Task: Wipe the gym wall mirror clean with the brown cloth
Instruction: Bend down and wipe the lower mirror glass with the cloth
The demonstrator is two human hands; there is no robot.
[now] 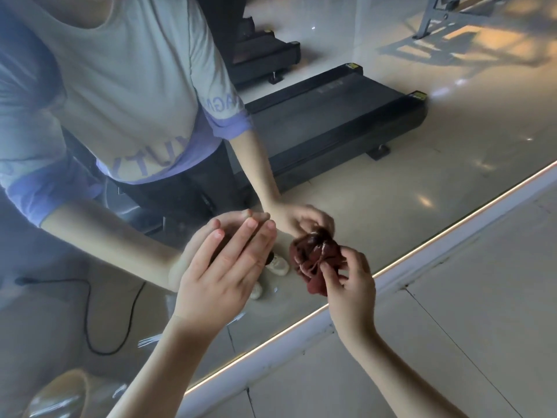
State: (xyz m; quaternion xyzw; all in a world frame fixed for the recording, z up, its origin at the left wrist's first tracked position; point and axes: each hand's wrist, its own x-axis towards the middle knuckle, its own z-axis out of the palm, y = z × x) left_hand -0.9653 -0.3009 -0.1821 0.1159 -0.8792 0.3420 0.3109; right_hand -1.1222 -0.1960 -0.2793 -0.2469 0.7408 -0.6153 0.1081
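The wall mirror (376, 182) fills the upper left of the head view and shows my own reflection. A crumpled brown cloth (313, 254) is bunched into a ball close to the glass, low on the mirror. My right hand (349, 285) pinches the cloth from the right side with fingers and thumb. My left hand (223, 267) is beside it on the left, fingers straight and spread, fingertips at or very near the glass; it holds nothing.
The mirror's white lower frame (452, 233) with a lit strip runs diagonally across the view. Grey floor tiles (452, 327) lie below it. Reflected in the glass are black treadmills (331, 116), a black cable (90, 312) and a metal equipment frame (437, 13).
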